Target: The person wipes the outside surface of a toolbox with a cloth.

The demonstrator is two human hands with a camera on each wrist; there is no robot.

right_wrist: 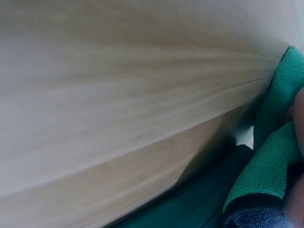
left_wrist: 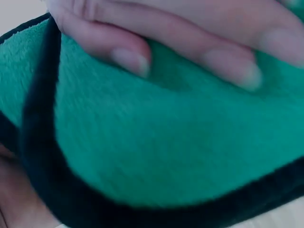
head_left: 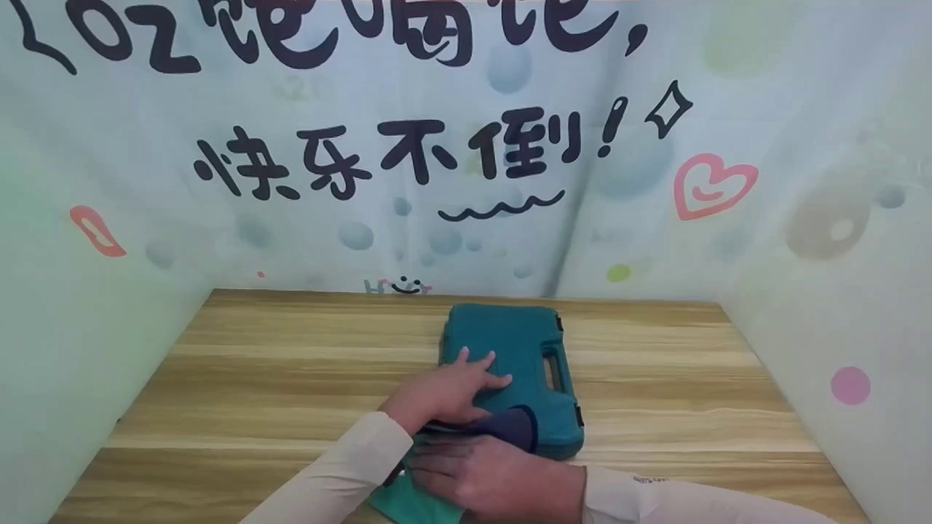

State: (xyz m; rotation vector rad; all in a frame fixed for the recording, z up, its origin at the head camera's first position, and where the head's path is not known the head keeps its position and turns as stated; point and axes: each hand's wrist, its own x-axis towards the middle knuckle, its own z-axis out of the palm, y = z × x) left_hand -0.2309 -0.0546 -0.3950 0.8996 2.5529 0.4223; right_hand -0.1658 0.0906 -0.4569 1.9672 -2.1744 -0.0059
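Clock read from the head view, 12 being the far side. Teal case (head_left: pixel 502 338) lies flat on the table (head_left: pixel 291 378), just to the 1 o'clock side of the table's middle; its long axis runs roughly 11:30 to 5:30, with the handle (head_left: pixel 553 370) and two dark latches (head_left: pixel 560 322) on its 3 o'clock side. Cloth (head_left: pixel 419 503), green with dark edging, laps the case's 7 o'clock corner; its long axis runs about 2 to 8, the rounded navy end on the case, the green end toward 7. Left hand (head_left: pixel 440 393) rests on the case, fingers spread and pointing about 1. Right hand (head_left: pixel 495 473) presses on the cloth, fingers straight, close together, pointing 9. Fingers at the edge of the right wrist view are cut off; cannot tell their hold there. Pale sleeves (head_left: pixel 335 466) enter from 7 and 4. Table surface: wood grain, bands running 9 to 3. Room: pale walls (head_left: pixel 313 251) at 9, 12 and 3, printed with bubbles; dark lettering (head_left: pixel 415 149) at 12, outlined pink heart (head_left: pixel 716 188) near 1, pink dot (head_left: pixel 850 386) near 3.
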